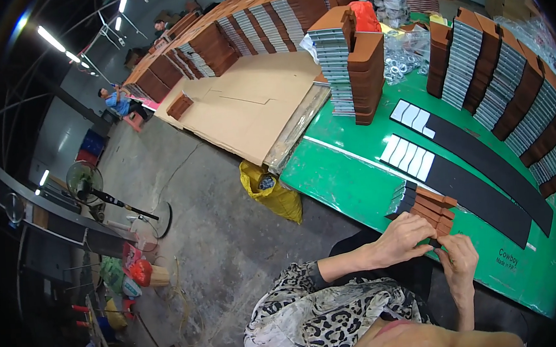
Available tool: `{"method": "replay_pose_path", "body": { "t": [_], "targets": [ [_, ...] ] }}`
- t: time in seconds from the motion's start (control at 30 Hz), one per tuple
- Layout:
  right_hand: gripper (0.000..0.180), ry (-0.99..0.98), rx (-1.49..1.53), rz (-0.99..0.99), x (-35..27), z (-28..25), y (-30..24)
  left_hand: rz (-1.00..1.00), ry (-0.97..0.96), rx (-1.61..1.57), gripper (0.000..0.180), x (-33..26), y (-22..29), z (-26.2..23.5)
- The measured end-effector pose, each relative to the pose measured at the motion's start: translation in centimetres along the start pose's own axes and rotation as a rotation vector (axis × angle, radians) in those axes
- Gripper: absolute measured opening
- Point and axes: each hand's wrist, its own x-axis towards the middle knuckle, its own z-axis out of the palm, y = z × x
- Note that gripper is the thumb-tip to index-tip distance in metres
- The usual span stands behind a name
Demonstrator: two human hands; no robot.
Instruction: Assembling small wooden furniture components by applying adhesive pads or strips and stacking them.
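- We have our left hand (403, 237) and right hand (459, 257) together at the near edge of the green table (349, 181), both pinching a small brown folded card piece (442, 228) with fingers curled narrow around it.
- It sits at the near end of a short row of brown cards (430, 207) just beside the hands.
- Two long black strips (484, 165) run across the table; only a few white labels (412, 154) sit at their far ends, so most of their length looks unfilled.
- Tall finished stacks (504, 87) line the far right edge, so much seems done.
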Motion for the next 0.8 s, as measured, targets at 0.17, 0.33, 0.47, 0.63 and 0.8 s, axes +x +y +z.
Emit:
{"method": "replay_pose_path", "body": {
  "t": [0.17,0.33,0.47,0.63,0.8],
  "targets": [
    [0.03,0.018,-0.042,-0.001,-1.3,0.0,0.0,-0.019,-0.023,-0.042,0.027,-0.6,0.3,0.7],
    [0.028,0.001,-0.107,0.037,-2.2,0.1,0.8,0.039,-0.087,-0.017,0.028,0.5,0.2,0.8],
    [0.029,-0.023,-0.038,0.049,-2.3,0.1,1.3,-0.079,-0.185,-0.055,0.044,0.4,0.9,-0.5],
    [0.028,0.079,0.07,0.413,-5.3,-1.7,5.3,-0.15,-0.121,-0.075,0.048,-1.0,-0.2,2.4],
    [0.023,0.105,0.31,0.597,-4.4,-1.4,8.6,-0.034,-0.182,0.309,0.043,-0.1,-0.8,5.0]
  ]
}}
